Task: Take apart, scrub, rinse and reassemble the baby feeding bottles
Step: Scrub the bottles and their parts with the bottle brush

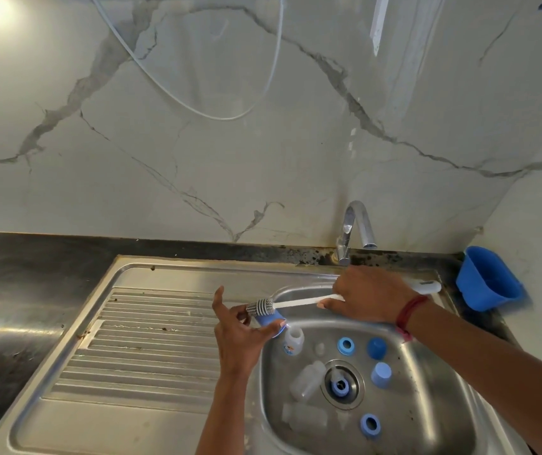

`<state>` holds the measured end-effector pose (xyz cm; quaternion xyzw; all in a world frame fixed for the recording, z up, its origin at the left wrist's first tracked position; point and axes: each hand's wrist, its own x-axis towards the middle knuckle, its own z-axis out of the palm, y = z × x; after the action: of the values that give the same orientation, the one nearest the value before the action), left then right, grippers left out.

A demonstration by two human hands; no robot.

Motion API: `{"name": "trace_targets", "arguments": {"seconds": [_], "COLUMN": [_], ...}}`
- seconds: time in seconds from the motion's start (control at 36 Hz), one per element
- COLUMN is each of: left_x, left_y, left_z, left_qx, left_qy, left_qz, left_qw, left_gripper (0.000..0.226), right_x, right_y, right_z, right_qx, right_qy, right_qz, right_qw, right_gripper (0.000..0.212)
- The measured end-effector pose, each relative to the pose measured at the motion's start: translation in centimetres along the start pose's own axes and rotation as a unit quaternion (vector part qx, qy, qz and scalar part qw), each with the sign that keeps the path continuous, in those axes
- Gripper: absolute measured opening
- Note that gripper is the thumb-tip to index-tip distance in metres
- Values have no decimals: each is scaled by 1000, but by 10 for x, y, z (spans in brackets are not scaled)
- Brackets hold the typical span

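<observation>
The left hand (240,333) pinches a blue cap (268,320) between thumb and fingers, index raised, while the right hand (368,297) grips the handle of a brush (296,303) whose bristles rest on the cap. Below the hands, bottles (307,379), blue rings (345,345) and loose caps (381,374) lie in the sink (427,405). A tap (355,228) stands just beyond the right hand.

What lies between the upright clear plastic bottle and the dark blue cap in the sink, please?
In the head view, a small clear piece and a blue plastic ring.
</observation>
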<state>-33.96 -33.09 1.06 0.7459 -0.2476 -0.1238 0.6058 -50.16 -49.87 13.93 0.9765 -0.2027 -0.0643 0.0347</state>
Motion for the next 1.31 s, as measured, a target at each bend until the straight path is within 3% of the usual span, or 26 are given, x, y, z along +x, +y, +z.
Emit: {"name": "trace_targets", "arguments": {"seconds": [0.17,0.56,0.67,0.78,1.0,1.14,1.31], "left_x": [11,9,14,16,12,15,11], "left_y": [0,18,20,26,38,37,39], "left_z": [-15,-7,-15,-16,-9,-15,-11], "left_qx": [-18,-73,-75,-86,-156,-177,-129], "left_qy": [49,23,79,82,44,83,109], "left_qz": [2,35,1,4,13,-24,-38], "left_qw": [999,996,994,993,987,980,985], "left_gripper": [128,125,119,117,114,111,110], "right_x": [-11,-10,-14,-15,-14,-18,-23], "right_y": [2,5,13,18,10,10,8], "right_z": [18,34,40,45,41,48,50], "right_qx": [34,123,162,193,220,253,320], "right_qy": [-2,52,56,77,80,73,38], "right_qz": [24,46,45,41,39,49,75], "right_qw": [999,990,984,977,972,963,944], "right_gripper": [59,57,64,76,63,70,62]}}
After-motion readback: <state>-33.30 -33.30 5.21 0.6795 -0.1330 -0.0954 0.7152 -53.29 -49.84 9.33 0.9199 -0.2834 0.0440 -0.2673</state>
